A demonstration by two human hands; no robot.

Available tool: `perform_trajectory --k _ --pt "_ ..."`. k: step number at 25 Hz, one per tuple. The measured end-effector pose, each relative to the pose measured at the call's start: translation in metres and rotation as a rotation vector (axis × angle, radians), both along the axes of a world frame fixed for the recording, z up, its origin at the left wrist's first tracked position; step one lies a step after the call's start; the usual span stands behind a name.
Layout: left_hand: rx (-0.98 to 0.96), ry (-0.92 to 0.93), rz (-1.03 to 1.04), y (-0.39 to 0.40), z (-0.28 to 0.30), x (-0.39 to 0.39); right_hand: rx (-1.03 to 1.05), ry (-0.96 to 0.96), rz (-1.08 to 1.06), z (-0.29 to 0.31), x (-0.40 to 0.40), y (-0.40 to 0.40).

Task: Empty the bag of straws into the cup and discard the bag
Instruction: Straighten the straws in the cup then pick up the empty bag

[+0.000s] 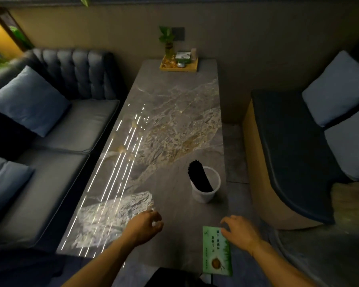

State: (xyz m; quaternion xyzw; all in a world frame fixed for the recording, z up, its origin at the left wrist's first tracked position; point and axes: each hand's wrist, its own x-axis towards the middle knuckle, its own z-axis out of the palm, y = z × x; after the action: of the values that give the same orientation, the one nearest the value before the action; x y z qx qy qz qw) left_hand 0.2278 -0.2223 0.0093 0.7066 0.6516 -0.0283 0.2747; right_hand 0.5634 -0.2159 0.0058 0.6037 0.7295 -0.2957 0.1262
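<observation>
Black straws (199, 176) stand in our white plastic cup (205, 190); discarding remains. Our right hand (239, 232), fingers spread, rests on the flat green bag (217, 252), ungripped; left hand (146, 225) loosely curled, empty.

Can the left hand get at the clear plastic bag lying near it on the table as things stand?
Probably yes. The left hand hovers, apparently empty, just beside the clear bag, which lies flat on the table with nothing between them. The cup stands well off to the right.

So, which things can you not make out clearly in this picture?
- Head view: print on the green bag is too small; the right hand covers a corner.
- Straws: dark clump, no count possible.
- Tray items: far, tiny.
- Left hand: fingers blurred.
</observation>
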Motion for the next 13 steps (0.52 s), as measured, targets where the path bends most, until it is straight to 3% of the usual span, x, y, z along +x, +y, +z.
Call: perform_trajectory --k 6,13 --pt "-0.218 0.14 -0.005 -0.022 0.012 -0.049 -0.004 -0.037 0.244 0.011 -0.046 0.011" --pt "-0.097 0.207 0.002 -0.036 0.024 -0.128 0.105 -0.067 0.349 0.016 -0.12 0.023"
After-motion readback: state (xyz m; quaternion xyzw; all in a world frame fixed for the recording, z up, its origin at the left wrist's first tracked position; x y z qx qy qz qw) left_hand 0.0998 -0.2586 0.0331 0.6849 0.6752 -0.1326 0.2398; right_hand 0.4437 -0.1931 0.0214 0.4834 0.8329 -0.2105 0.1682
